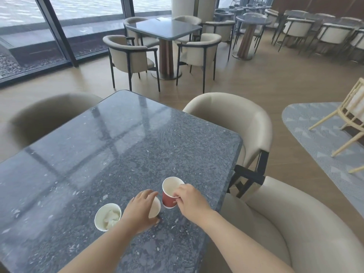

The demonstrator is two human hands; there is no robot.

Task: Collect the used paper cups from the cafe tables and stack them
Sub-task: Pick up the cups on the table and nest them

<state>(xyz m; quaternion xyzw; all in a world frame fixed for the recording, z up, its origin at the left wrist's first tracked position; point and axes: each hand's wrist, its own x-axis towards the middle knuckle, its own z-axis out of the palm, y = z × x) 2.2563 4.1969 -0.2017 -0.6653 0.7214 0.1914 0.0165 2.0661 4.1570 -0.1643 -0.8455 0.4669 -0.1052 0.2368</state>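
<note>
a: where are the cups?

b: all three sit together near the near right corner of the dark speckled table (118,154). the red cup (169,200) is furthest right, its pale inside showing, mouth up.

a: who has it?

b: the right hand (192,200) pinches its rim on the near side, fingertips over the edge and thumb on the outer wall. whether its base rests on the stone or is just off it, i cannot tell.

a: and the left?

b: the left hand (140,209) is curled over the middle cup (155,207), fingers across the rim, thumb low by the tabletop. only a slice of that cup's pale inside shows past the hand. the red cup is just beside it, close to touching.

a: the third?

b: the third cup (108,216) stands upright to the left of the left hand, untouched by either hand, with crumpled white paper (111,216) inside.

a: around the table?

b: a beige padded chair (236,119) at the right side, another beige chair (295,223) nearer on the right, and a blurred one (49,113) at the far left. beyond, a second table (163,29) ringed with the same chairs, and tall glass panes (23,26) on the left. a patterned grey rug (315,134) lies to the right with a pale wooden chair (350,119) on it.
</note>
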